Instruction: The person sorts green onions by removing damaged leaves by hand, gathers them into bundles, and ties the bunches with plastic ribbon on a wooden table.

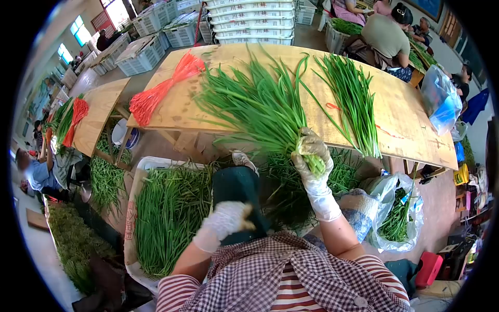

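My right hand, in a white glove with soiled fingers, is wrapped round the pale cut ends of a bunch of garlic chives. The long leaves fan out up and to the left over the wooden table. Over my lap, my left hand, also gloved, is blurred by motion; how its fingers are set does not show clearly. Below and left of it stands a white crate of loose chives. A second bunch of chives lies on the table, right of the held one.
Red plastic ties lie on the table's left part. A clear bag of greens stands on the floor at right, and a plastic bag sits at the table's right end. Stacked white crates rise behind; several people work around.
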A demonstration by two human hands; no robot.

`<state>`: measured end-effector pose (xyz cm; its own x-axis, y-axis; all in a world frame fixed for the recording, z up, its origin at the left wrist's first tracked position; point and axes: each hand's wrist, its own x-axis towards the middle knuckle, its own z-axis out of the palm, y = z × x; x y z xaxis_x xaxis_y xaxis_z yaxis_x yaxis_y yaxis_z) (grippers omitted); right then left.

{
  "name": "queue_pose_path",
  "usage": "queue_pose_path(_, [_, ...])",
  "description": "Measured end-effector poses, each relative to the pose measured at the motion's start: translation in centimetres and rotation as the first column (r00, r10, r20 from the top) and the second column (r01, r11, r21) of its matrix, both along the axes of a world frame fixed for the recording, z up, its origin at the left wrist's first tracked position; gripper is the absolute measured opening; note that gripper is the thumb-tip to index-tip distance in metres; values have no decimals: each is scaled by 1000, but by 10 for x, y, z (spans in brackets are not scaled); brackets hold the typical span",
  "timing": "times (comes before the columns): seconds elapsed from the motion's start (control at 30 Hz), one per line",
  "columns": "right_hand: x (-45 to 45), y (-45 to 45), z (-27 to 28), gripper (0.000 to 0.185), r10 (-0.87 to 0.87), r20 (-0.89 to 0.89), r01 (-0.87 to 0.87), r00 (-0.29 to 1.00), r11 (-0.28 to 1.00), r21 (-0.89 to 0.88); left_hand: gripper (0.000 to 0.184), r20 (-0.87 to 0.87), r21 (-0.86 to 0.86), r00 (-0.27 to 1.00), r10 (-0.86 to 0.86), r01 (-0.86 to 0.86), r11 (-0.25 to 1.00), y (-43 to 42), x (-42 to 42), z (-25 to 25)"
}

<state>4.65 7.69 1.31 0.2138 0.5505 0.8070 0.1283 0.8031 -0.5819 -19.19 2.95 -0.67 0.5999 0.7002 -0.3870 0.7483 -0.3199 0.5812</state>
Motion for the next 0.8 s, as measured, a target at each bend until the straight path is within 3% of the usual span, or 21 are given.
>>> queue_pose_path(0.07, [-4, -4, 5, 25, -45, -85, 42, 995, 998, -40, 80, 215, -256, 970, -110, 165, 953, -4, 28, -19])
queue_pose_path(0.1, [-5, -11, 9, 24, -71, -56, 69, 996, 997, -24, 88, 522, -481, 849, 77, 219, 849, -2, 44, -20])
queue_pose_path(0.13, [-6, -19, 14, 24, -95, -28, 95, 995, 995, -2, 95, 704, -631, 631, 326, 347, 694, 2, 62, -20])
queue_pose_path(0.17, [-7, -24, 17, 23, -121, -3, 121, 993, 992, 26, 104, 773, -634, 438, 459, 517, 575, 7, 88, -45])
queue_pose_path(0.2, [-7, -31, 12, 21, -53, -4, 53, 999, 994, 93, 110, 717, -537, 186, 672, 761, 363, 8, 101, -51])
queue_pose_path(0.27, [-13, -66, 17, 21, -72, 73, 70, 995, 997, 25, 113, 544, -640, -161, 823, 554, 532, 10, 116, -20])
queue_pose_path(0.37, [-18, -101, 8, 26, 74, 69, -83, 995, 988, 130, 107, 638, -531, -295, 711, 501, 683, 30, 115, 53])
queue_pose_path(0.43, [-15, -101, 2, 29, 165, -13, -156, 986, 951, 266, 84, 697, -583, -372, 613, 202, 787, 49, 99, 73])
queue_pose_path(0.47, [-9, -98, 0, 31, 214, -19, -195, 977, 922, 333, 75, 711, -600, -345, 612, 156, 785, 64, 88, 76])
queue_pose_path(0.5, [-2, -98, -5, 34, 234, 1, -224, 972, 928, 297, 67, 726, -611, -316, 610, 109, 784, 82, 76, 78])
queue_pose_path(0.53, [10, -97, 1, 49, 288, 123, -308, 950, 930, 202, 58, 743, -617, -283, 606, 60, 785, 98, 68, 84])
queue_pose_path(0.6, [26, -105, 31, 75, 386, 128, -347, 913, 904, -252, 47, 818, -523, -279, 503, 5, 852, 114, 63, 129])
queue_pose_path(0.63, [43, -92, 23, 97, 526, 82, -476, 847, 816, -328, 41, 849, -473, -277, 450, -22, 881, 118, 62, 155])
queue_pose_path(0.7, [61, -60, 34, 111, 457, 24, -450, 889, 882, -143, 35, 932, -321, -239, 274, -187, 928, 120, 63, 205])
queue_pose_path(0.73, [62, -47, 66, 112, 402, -12, -401, 916, 911, -92, 33, 960, -241, -209, 189, -265, 933, 126, 64, 220])
queue_pose_path(0.77, [58, -30, 98, 109, 388, -14, -387, 922, 922, 31, 32, 979, -157, -164, 119, -245, 957, 138, 65, 227])
queue_pose_path(0.8, [56, -15, 121, 103, 323, -57, -323, 945, 946, 7, 30, 991, -74, -122, 48, -218, 973, 151, 66, 235])
